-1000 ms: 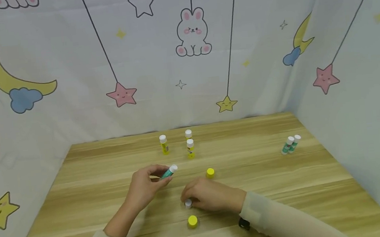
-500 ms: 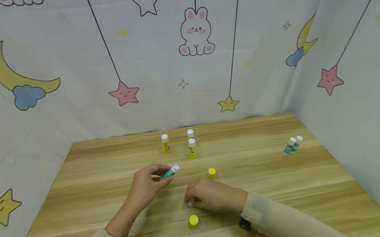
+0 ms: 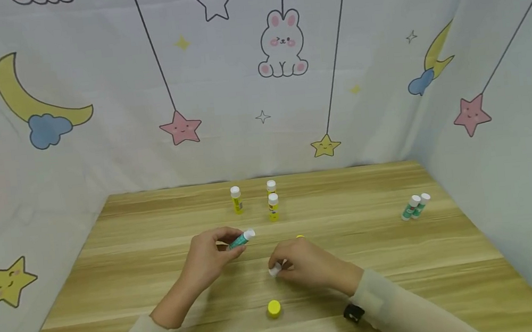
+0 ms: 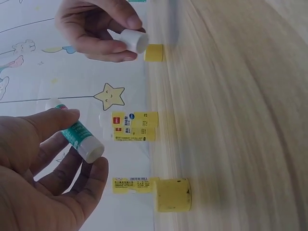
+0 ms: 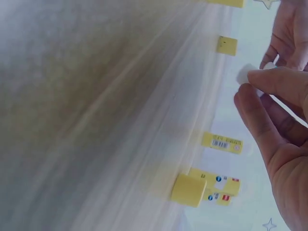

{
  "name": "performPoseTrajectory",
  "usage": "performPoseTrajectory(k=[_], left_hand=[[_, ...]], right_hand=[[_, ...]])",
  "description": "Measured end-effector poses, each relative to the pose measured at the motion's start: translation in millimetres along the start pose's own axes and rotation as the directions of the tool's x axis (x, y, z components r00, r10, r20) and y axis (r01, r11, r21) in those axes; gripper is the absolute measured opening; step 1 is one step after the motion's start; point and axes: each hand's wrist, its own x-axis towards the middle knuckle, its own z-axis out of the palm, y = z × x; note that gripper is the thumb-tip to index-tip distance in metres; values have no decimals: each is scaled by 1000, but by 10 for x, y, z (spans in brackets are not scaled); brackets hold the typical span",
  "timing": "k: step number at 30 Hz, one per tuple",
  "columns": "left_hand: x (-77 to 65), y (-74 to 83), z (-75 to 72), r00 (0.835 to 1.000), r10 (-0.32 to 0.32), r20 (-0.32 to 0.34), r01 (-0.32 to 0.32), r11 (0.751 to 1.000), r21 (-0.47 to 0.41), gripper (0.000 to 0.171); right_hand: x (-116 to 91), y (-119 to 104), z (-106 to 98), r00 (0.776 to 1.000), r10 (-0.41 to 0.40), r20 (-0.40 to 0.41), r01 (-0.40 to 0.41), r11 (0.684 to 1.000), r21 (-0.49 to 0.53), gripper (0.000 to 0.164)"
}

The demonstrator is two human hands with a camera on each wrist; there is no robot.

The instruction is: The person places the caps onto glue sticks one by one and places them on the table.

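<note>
My left hand point(image 3: 207, 254) holds a green glue stick point(image 3: 241, 239) tilted, its white end pointing up and right in the head view. In the left wrist view the thumb and fingers pinch the glue stick point(image 4: 79, 132) around its green label. My right hand point(image 3: 306, 263) pinches a small white cap point(image 3: 275, 270) between thumb and fingertips, apart from the glue stick. The cap point(image 4: 134, 40) shows its round end in the left wrist view. A yellow cap point(image 3: 274, 309) sits on the table nearer the body. Another yellow cap point(image 3: 300, 236) is mostly hidden behind my right hand.
Yellow glue sticks with white caps stand at the back, one point(image 3: 237, 201) on the left and a pair point(image 3: 274, 208) beside it. Two green glue sticks point(image 3: 410, 208) stand at the far right. A printed curtain point(image 3: 220, 85) hangs behind the wooden table point(image 3: 204, 321).
My right hand has raised the white cap off the table and shifted forward and right, now covering most of the farther yellow cap. The left hand keeps its hold. The head view has turned slightly left.
</note>
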Motion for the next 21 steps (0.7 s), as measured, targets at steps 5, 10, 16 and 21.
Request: performPoseTrajectory(k=[5, 10, 16, 21], left_hand=[[-7, 19, -8, 1000, 22, -12, -22, 1000, 21, 20], [-14, 37, -17, 996, 83, -40, -79, 992, 94, 21], [-21, 33, -21, 990, 129, -55, -118, 979, 167, 21], [-28, 48, -21, 983, 169, -69, -150, 963, 223, 22]], right_hand=[[-55, 11, -58, 995, 65, -81, -56, 993, 104, 22], [-94, -2, -108, 974, 125, -189, -88, 977, 196, 26], [-118, -34, -142, 947, 193, -258, -120, 954, 273, 23], [-133, -73, -174, 922, 277, -270, -167, 914, 369, 18]])
